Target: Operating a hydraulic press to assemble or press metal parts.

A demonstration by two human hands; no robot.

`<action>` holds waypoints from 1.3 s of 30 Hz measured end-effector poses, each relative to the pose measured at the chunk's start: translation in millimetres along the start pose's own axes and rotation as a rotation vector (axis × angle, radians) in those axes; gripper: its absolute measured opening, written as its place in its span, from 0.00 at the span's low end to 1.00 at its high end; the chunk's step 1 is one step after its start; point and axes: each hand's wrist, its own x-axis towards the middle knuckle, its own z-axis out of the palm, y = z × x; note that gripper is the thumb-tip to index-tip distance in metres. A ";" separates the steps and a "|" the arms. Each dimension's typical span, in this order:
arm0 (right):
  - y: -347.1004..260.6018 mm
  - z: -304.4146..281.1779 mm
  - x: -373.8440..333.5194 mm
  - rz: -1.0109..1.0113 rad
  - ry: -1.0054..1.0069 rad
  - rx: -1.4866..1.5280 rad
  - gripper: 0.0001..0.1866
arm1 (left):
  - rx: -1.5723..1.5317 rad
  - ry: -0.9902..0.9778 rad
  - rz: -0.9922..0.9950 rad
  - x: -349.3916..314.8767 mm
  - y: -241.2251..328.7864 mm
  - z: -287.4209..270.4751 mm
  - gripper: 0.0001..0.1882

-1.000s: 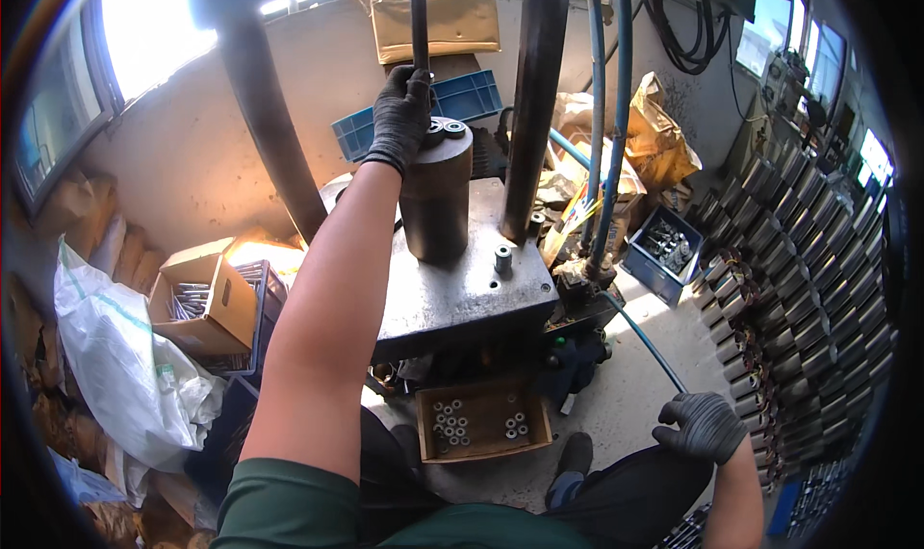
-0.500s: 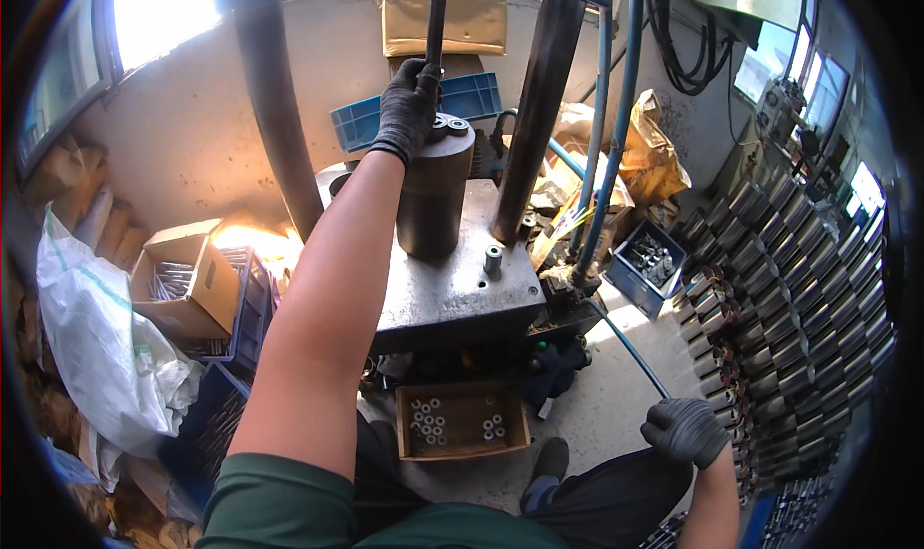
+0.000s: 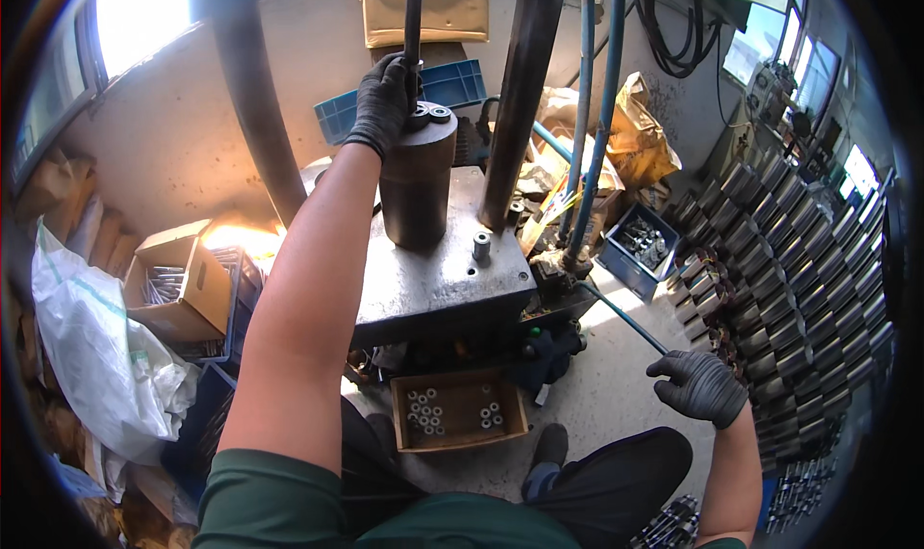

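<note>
My left hand (image 3: 383, 102), in a dark grey glove, is closed around the lower part of an upright dark metal rod (image 3: 413, 20). Its fingertips are partly hidden behind the rod. Just below stands a thick steel cylinder (image 3: 416, 198), with small ring-shaped parts (image 3: 439, 114) on its top face. The cylinder rests on a metal press table (image 3: 414, 287). At the right, my gloved right hand (image 3: 703, 387) is closed at the end of a thin blue lever (image 3: 626, 318), its index finger lying forward along it. A small metal sleeve (image 3: 481, 246) stands upright on the table.
Dark posts (image 3: 525, 97) flank the cylinder. A wooden tray (image 3: 462, 441) with several small rings lies below the table. Blue bins (image 3: 639, 278), a cardboard box (image 3: 171, 310) and a white sack (image 3: 91, 347) stand around. Stacked metal cylinders (image 3: 770, 299) fill the right side.
My right hand has shifted slightly right and up, its index finger now straighter along the lever. My left hand stays at the rod. The whole view has shifted a little.
</note>
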 end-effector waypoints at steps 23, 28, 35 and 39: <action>6.0 -1.0 2.7 0.041 -0.051 0.079 0.14 | -0.006 0.035 0.002 2.8 -8.0 -6.2 0.14; 4.2 3.7 2.2 -0.066 -0.244 -0.106 0.13 | 0.000 -0.007 0.004 4.5 -8.5 -9.7 0.14; 9.0 1.1 3.5 0.001 -0.002 0.105 0.13 | -0.019 -0.008 -0.051 7.9 -12.1 -13.3 0.14; 7.3 1.1 3.8 -0.064 -0.288 -0.156 0.13 | -0.015 -0.012 -0.025 6.8 -11.4 -12.1 0.14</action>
